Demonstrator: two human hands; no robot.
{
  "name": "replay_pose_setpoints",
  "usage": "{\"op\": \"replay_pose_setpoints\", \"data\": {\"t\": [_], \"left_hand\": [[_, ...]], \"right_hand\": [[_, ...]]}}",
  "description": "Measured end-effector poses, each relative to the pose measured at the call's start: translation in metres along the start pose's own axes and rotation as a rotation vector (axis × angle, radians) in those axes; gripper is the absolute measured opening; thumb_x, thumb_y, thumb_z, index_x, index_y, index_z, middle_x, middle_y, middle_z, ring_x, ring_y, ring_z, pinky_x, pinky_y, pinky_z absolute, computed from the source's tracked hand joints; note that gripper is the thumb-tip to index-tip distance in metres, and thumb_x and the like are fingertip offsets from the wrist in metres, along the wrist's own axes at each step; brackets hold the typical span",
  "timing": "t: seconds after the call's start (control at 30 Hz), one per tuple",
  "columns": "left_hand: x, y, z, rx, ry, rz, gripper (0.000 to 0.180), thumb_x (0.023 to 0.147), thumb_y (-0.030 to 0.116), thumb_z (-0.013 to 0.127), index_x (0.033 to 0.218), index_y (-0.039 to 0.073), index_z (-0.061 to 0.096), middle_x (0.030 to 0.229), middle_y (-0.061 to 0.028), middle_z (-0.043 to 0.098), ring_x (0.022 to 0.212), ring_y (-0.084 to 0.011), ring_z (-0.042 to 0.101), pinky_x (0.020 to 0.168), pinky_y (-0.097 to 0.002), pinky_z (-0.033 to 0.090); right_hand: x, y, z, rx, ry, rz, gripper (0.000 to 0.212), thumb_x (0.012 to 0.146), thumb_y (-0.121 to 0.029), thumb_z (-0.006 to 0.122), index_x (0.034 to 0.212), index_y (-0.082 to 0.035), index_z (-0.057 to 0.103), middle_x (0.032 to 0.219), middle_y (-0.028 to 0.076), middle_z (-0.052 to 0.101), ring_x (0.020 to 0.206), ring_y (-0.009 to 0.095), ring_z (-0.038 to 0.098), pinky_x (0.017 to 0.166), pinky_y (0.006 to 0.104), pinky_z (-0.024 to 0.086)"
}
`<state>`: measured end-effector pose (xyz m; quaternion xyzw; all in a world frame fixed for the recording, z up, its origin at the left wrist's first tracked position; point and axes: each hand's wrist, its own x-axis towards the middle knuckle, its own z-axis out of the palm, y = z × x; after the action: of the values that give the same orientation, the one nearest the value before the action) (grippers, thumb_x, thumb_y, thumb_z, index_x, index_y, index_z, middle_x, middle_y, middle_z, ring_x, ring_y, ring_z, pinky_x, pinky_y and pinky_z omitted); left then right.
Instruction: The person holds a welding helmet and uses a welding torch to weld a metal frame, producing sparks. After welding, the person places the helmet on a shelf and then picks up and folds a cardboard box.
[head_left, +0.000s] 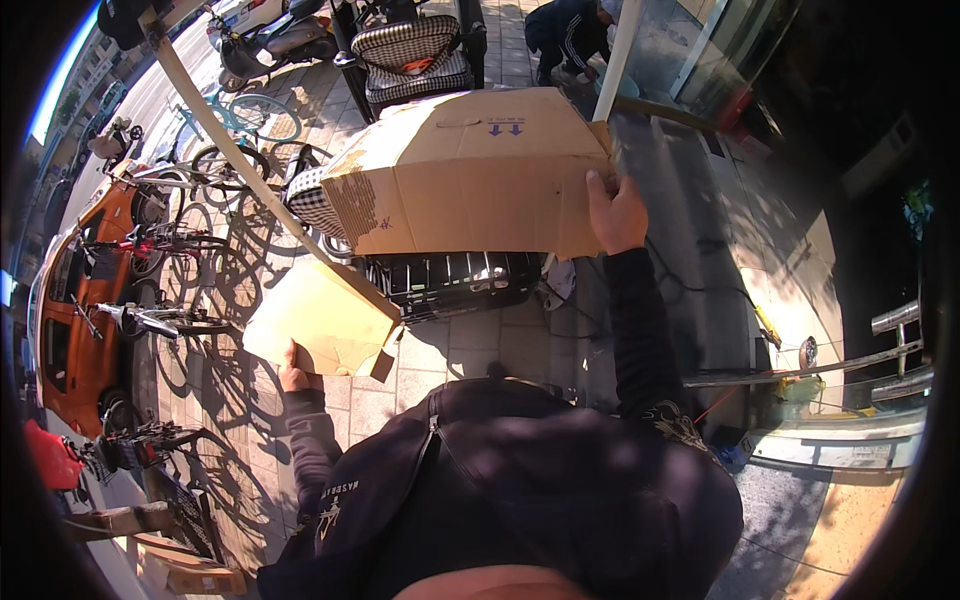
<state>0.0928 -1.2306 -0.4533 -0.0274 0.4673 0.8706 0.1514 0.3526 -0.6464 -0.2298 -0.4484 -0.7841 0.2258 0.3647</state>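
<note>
A large folded piece of brown cardboard (470,205) with two printed arrows lies across a black slatted rack (465,280). My right hand (618,212) grips its right edge, thumb on the near face and fingers out of sight behind. Lower left, a smaller flat piece of cardboard (322,318) is held by its near edge in my left hand (298,372), most of whose fingers are hidden under it. The smaller piece's right corner is creased and torn, close to the rack.
Beyond the cardboard stands a checkered seat (410,50). A pale pole (225,130) slants down on the left, with another (618,60) at right. Bicycles (165,320) and an orange car (85,300) line the left. A person (570,38) crouches at the back; a metal rail (800,372) runs right.
</note>
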Motion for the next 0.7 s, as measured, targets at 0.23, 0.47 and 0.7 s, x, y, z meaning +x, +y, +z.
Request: {"op": "replay_pose_setpoints", "data": {"t": [0.23,0.47,0.7], "left_hand": [[0.048,0.038,0.062,-0.565,-0.399,-0.007,0.058,0.106,0.043,0.068,0.146,0.0,0.062,0.14,-0.0184,0.071,0.121,-0.0384,0.072,0.107,-0.0579,0.058],[0.066,0.01,0.039,-0.755,-0.517,0.035,0.055,0.106,0.033,0.064,0.15,0.001,0.059,0.153,-0.0223,0.062,0.134,-0.0423,0.064,0.11,-0.0656,0.054],[0.106,0.039,0.112,-0.429,-0.426,-0.258,0.054,0.109,0.038,0.065,0.149,0.003,0.057,0.142,-0.0142,0.069,0.127,-0.034,0.067,0.113,-0.0539,0.053]], "right_hand": [[-0.012,-0.005,0.006,0.068,0.028,-0.009,0.056,0.099,-0.053,0.072,0.112,0.001,0.072,0.101,0.021,0.075,0.097,0.042,0.073,0.087,0.0471,0.057],[0.022,-0.002,0.034,0.983,-0.147,0.518,0.073,0.099,-0.058,0.073,0.13,0.008,0.07,0.119,0.023,0.076,0.103,0.035,0.075,0.087,0.0451,0.056],[0.016,-0.008,0.04,0.414,0.074,0.348,0.078,0.096,-0.062,0.072,0.119,0.012,0.075,0.116,0.028,0.078,0.115,0.035,0.075,0.098,0.041,0.054]]}}
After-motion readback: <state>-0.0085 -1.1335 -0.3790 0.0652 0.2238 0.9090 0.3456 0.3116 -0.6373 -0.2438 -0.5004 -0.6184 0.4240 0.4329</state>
